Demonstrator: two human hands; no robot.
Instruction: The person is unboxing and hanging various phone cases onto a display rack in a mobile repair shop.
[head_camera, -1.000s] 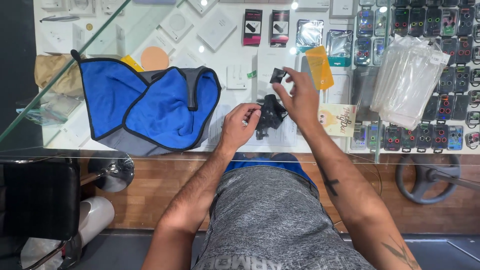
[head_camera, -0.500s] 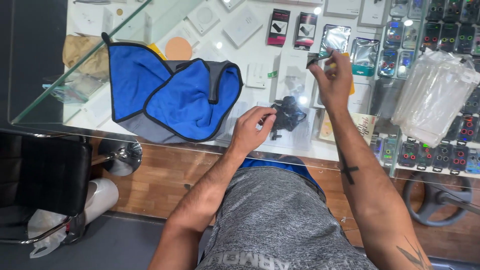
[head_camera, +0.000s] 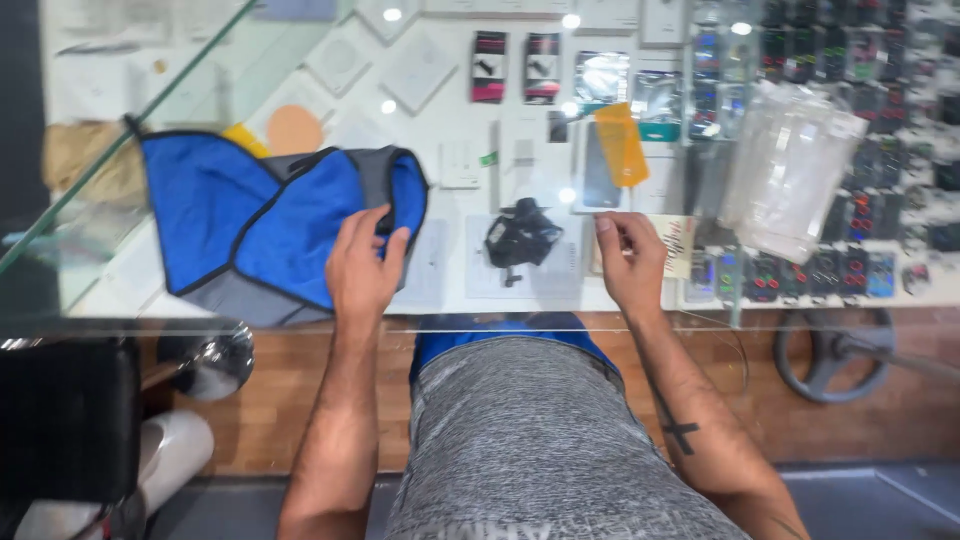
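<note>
Left hand (head_camera: 362, 262) lies flat, fingers spread, on the blue and grey cloth (head_camera: 270, 225) on the glass counter (head_camera: 450, 290); right hand (head_camera: 630, 258) loosely curled, holding nothing visible; small black device (head_camera: 520, 238) sits between the hands, untouched.

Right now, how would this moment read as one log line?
left hand: flat on blue cloth | right hand: on glass counter, fingers pinched | black gadget: untouched between hands

Left hand (head_camera: 362, 262) now on blue cloth (head_camera: 270, 225)
</note>
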